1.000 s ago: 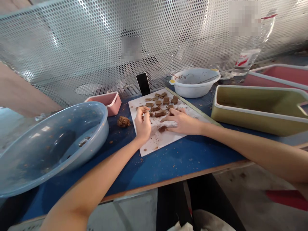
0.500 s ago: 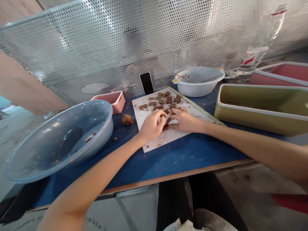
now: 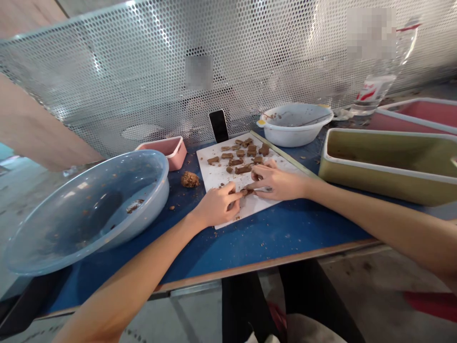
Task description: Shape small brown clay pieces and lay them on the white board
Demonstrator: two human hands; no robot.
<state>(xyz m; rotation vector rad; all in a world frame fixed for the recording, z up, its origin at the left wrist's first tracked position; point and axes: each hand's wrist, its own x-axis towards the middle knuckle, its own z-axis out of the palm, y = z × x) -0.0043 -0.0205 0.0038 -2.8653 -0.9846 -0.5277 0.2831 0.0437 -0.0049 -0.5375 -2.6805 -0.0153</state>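
Observation:
Both my hands meet over the near part of a white board (image 3: pixel 209 169). A small brown clay-like piece (image 3: pixel 246 192) is pinched between the fingertips of my left hand (image 3: pixel 218 205) and my right hand (image 3: pixel 280 182); the fingers partly hide its shape. Beyond them, several brown shaped pieces (image 3: pixel 235 162) lie in loose rows on the board. A longer one (image 3: pixel 243 169) rests just past my fingers. Crumbs are scattered around. To the left of the board, a rough brown lump (image 3: pixel 190 179) sits on the blue tabletop (image 3: pixel 228 247).
On the left stands a big blue basin (image 3: pixel 157 190) with a small pink box (image 3: pixel 176 152) behind it. A phone (image 3: pixel 218 126) leans against the perforated metal panel (image 3: pixel 150 62). To the right are a white bowl (image 3: pixel 296 136), an olive planter box (image 3: pixel 385 178), a pink box (image 3: pixel 421 114) and a clear bottle (image 3: pixel 374 90).
My hands have moved nearer to me on the board, the left one also leftward. The longer brown piece and others that were behind my fingers now show.

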